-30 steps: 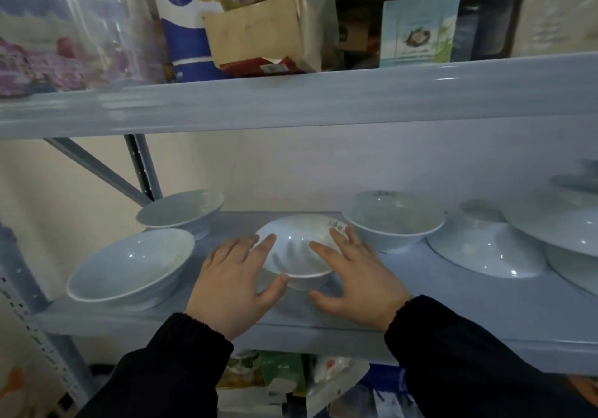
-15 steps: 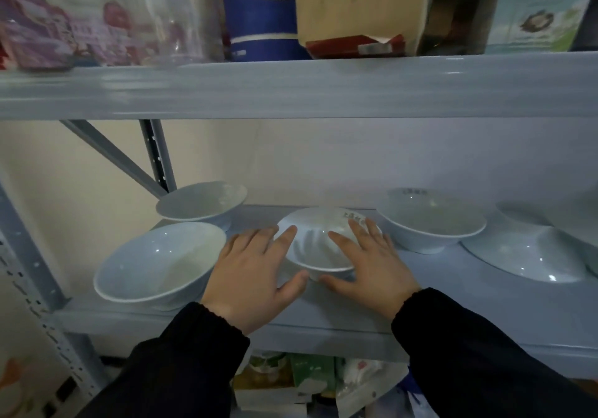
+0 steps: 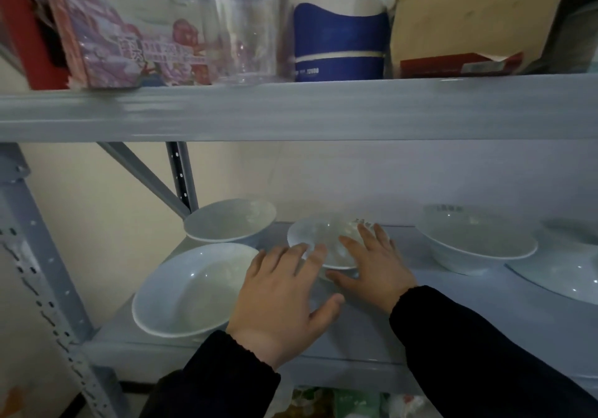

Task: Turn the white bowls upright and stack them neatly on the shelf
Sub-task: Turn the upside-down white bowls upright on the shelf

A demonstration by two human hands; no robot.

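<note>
Middle bowl (image 3: 326,243) upright on shelf (image 3: 485,327), tilted toward camera. Left hand (image 3: 284,301) and right hand (image 3: 375,265) flank it, fingers spread on its rim; firmness of grasp unclear. Two bowls (image 3: 191,291) left of it, another (image 3: 475,243) right.

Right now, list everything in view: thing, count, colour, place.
Upright bowls: four, white, lower shelf; two left, one centre, one right.
Overturned bowl: one, white, far right, cut off by the frame.
Shelf: grey metal, two levels.
Glass: one, clear, upper shelf.
Package: blue and white, upper shelf.
Cardboard box: brown, upper right.
Printed box: pink, upper left.
Left hand: open beside centre bowl.
Right hand: open on that bowl.
</note>
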